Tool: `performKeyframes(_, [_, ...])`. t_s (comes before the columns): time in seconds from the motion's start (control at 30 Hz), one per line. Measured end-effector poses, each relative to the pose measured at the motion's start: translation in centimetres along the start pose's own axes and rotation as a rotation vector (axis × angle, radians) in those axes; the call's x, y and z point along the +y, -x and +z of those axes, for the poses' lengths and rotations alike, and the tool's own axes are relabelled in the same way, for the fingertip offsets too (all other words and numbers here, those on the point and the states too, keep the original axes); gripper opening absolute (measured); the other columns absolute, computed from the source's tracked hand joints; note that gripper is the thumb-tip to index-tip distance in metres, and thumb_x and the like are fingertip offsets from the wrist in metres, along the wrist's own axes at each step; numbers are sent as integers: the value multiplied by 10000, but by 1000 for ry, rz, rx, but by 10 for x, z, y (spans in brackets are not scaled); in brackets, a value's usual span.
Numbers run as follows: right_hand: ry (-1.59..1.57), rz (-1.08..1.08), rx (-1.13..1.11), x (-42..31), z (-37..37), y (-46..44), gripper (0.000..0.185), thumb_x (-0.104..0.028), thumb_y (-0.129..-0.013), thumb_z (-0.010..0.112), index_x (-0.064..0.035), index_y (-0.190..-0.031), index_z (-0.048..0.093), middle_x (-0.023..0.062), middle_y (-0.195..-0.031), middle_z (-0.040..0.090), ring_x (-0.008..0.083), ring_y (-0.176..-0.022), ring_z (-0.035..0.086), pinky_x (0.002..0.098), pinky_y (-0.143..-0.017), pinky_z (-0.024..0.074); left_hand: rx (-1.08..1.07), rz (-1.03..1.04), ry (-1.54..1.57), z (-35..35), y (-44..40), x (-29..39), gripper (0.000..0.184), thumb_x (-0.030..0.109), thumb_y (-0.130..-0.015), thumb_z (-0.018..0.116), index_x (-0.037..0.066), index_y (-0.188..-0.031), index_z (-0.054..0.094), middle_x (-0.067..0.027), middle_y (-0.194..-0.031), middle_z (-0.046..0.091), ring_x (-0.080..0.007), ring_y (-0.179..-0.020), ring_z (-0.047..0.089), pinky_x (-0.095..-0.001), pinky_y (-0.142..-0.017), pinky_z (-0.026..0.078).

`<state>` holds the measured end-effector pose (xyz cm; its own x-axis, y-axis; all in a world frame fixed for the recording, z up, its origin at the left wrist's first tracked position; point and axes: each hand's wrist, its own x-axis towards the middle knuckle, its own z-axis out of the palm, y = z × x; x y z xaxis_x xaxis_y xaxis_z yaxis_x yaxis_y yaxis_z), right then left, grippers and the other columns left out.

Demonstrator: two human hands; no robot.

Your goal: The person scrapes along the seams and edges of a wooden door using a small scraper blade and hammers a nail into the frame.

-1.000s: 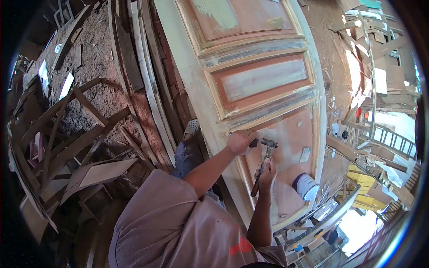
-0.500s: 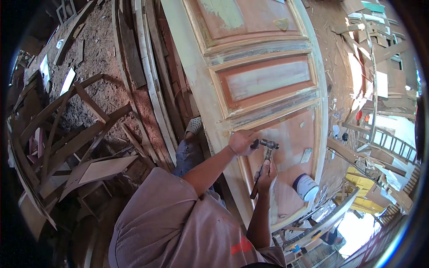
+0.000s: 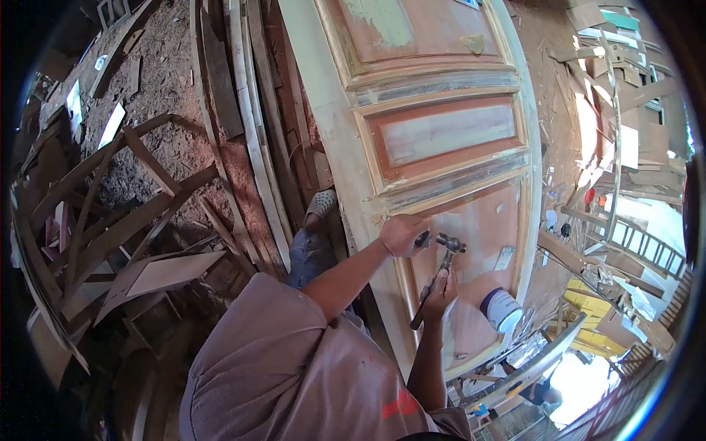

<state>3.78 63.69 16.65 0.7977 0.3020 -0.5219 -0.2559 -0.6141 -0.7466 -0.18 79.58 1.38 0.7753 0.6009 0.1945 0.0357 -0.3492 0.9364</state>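
Observation:
My left hand (image 3: pixel 403 235) is closed around a dark-handled tool (image 3: pixel 423 239). Only the rounded butt of its handle shows, and the rest is hidden by the hand. That hand rests by the moulding of the lower panel on a wooden panel door (image 3: pixel 346 158). My right hand (image 3: pixel 439 294) grips a hammer (image 3: pixel 447 257) by its wooden handle. The metal hammer head is just to the right of the tool's butt, with a small gap between them. The handle's dark end sticks out below my right hand.
A white-and-blue paint tub (image 3: pixel 503 310) and a light sanding block or pad (image 3: pixel 504 259) lie on the lower panel. A dried yellowish lump (image 3: pixel 473 44) sits on the upper panel. Long planks (image 3: pixel 254 132) run along the left. Scrap timber frames (image 3: pixel 147 162) clutter the far left.
The hammer head has moved a little right, away from the butt of the tool in my left hand. The view has shifted slightly; both hands keep their hold.

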Motion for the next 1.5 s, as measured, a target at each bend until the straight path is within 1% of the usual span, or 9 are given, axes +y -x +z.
performKeyframes(0.4, [81, -44, 13, -5, 7, 2, 252, -262, -1213, 459, -73, -1126, 601, -29, -715, 513, 54, -522, 458, 258, -455, 385, -34, -37, 42, -1, 3, -4, 312, 227, -710, 870, 139, -942, 681, -82, -890, 716, -354, -823, 741, -483, -720, 605])
performKeyframes(0.67, [55, -6, -13, -15, 15, 4, 264, -283, -1209, 475, -64, -1148, 610, -21, -730, 532, 54, -548, 473, 263, -477, 393, -9, -42, -20, -3, 4, -23, 316, 205, -704, 854, 126, -939, 659, -97, -841, 690, -359, -794, 729, -486, -704, 597])
performKeyframes(0.9, [5, -19, 99, 2, 3, 2, 261, -253, -1202, 479, -33, -1200, 619, -32, -714, 504, 60, -532, 468, 257, -451, 379, -22, 0, -44, -14, 21, 21, 311, 196, -735, 862, 106, -932, 639, -109, -802, 653, -361, -772, 716, -495, -690, 584])
performKeyframes(1.0, [-42, -7, 111, 12, -11, 1, 212, -241, -1202, 503, -73, -1158, 624, -32, -711, 522, 51, -509, 465, 251, -444, 402, -144, -123, 7, -13, 63, 35, 478, 204, -813, 850, 109, -1247, 675, -149, -825, 706, -404, -750, 730, -525, -701, 602])
performKeyframes(1.1, [-20, 13, 148, 21, -15, 7, 227, -229, -1197, 515, -51, -1239, 650, -32, -710, 525, 53, -508, 466, 253, -439, 403, -219, -511, -21, -36, 85, 40, 947, 216, -833, 855, 120, -1669, 420, -223, -936, 764, -457, -815, 755, -562, -769, 616])
performKeyframes(1.2, [44, 4, 96, 42, -18, 12, 231, -216, -1191, 530, -41, -1267, 660, -38, -703, 522, 50, -509, 468, 248, -438, 396, -299, -723, -142, -46, 75, 34, 1267, 235, -863, 851, 143, -1795, -2, -288, -1014, 779, -494, -876, 766, -581, -821, 623])
performKeyframes(1.3, [76, -7, 92, 51, -10, 14, 218, -194, -1187, 526, -42, -1264, 661, -43, -690, 514, 45, -510, 465, 247, -439, 391, -406, -780, -193, -48, 64, 42, 1324, 244, -854, 855, 90, -1782, -77, -252, -973, 788, -467, -871, 778, -569, -816, 635])
performKeyframes(1.4, [117, 33, 58, 34, -3, 24, 196, -175, -1182, 521, -42, -1222, 660, -43, -683, 507, 39, -512, 451, 252, -438, 375, -413, -855, -133, -42, 72, 50, 1334, 271, -852, 861, 81, -1777, -82, -285, -985, 787, -488, -878, 778, -586, -824, 633])
performKeyframes(1.5, [83, 84, 48, 24, 0, 30, 237, -245, -1176, 556, -56, -1067, 649, -55, -688, 485, 51, -577, 457, 281, -502, 371, -382, -806, -160, -39, 83, 55, 1311, 293, -860, 854, 71, -1778, -55, -310, -976, 780, -505, -879, 775, -599, -827, 626])
